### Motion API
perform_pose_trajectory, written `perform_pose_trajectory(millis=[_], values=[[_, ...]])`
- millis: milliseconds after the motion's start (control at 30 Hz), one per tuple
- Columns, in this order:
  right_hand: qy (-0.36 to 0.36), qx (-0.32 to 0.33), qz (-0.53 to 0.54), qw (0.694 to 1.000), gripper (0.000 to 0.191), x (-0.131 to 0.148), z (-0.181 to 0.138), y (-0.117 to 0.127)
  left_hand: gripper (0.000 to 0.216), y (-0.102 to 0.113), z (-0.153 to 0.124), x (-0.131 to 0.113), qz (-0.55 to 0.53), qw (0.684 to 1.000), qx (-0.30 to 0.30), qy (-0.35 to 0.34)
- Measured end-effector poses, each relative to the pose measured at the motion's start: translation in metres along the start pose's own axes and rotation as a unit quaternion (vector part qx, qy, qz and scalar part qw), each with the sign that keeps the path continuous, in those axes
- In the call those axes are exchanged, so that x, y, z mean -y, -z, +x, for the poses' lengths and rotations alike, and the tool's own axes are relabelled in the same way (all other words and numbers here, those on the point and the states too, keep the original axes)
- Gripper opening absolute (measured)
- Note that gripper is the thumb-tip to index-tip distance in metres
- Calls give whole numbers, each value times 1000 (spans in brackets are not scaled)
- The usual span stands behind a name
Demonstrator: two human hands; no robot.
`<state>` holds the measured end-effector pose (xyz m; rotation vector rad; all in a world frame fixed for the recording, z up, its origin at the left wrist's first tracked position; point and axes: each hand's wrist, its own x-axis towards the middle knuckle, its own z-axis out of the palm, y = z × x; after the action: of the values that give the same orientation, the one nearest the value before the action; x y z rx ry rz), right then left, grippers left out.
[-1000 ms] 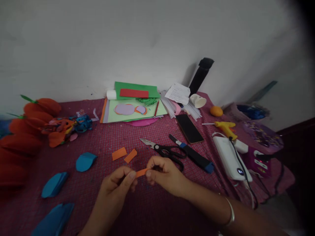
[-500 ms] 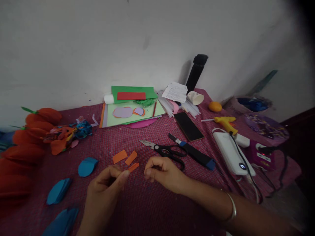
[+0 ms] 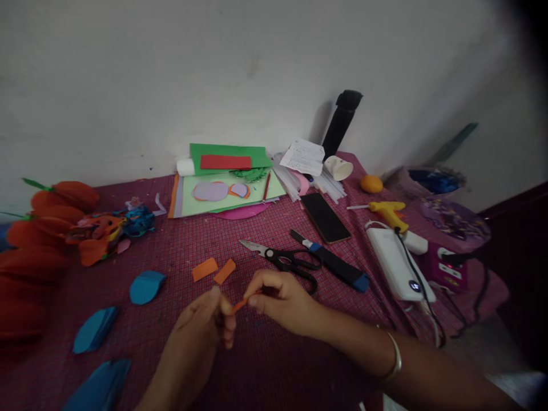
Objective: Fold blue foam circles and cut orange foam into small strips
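Between my two hands is a narrow orange paper strip [image 3: 240, 305]. My left hand [image 3: 201, 325] pinches its left end, and my right hand [image 3: 280, 299] grips the other end between thumb and fingers. Just beyond them, two flat orange paper pieces [image 3: 205, 269] lie on the checked cloth [image 3: 180, 240]. A pair of black-handled scissors [image 3: 285, 257] rests beyond my right hand, blades pointing left. To the left of my left hand are several folded blue paper pieces [image 3: 146, 287].
Paper sheets [image 3: 261, 188], a phone [image 3: 326, 218], and a blue-and-black cutter [image 3: 338, 265] lie further back. At right are a yellow glue gun [image 3: 389, 212], a white power bank [image 3: 398, 265] and cords. Orange paper pumpkins [image 3: 38, 262] line the left side.
My right hand has come to the strip and now grips its right end. My left hand has shifted slightly right and turned. The camera view has moved a little.
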<state>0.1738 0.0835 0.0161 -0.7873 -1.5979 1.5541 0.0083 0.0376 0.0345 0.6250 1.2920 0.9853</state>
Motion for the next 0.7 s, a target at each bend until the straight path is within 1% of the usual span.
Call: perform_pose_trajectory(millis=[67,100,133,200,267,333,400,500,567,633,700], values=[[71,12,-43,996,14,2,0,1,35,-1,1,0,-42,996,43,59],[101,23,-56,993,18,3,0,1,32,-1,2,1,-56,994,64,73],[120,35,-61,990,20,4,0,1,30,-1,3,1,-67,992,79,77],[130,50,-67,988,22,5,-1,1,27,-1,4,3,-84,991,85,63],[104,34,-62,992,23,5,-1,0,23,1,5,5,-88,993,76,36],[54,2,-33,998,29,3,-1,-1,20,2,5,6,-76,994,71,16],[3,-15,12,1000,31,1,-1,-3,17,2,5,6,-56,996,67,5],[-48,4,66,997,24,-2,0,-4,15,1,5,8,-44,997,70,3],[-62,13,83,995,21,-2,0,-4,13,1,4,8,-39,996,80,3],[-66,10,60,996,19,-1,1,-2,12,2,4,7,-11,998,68,-12],[-63,-4,-7,998,18,1,3,2,10,6,4,4,40,998,25,-52]])
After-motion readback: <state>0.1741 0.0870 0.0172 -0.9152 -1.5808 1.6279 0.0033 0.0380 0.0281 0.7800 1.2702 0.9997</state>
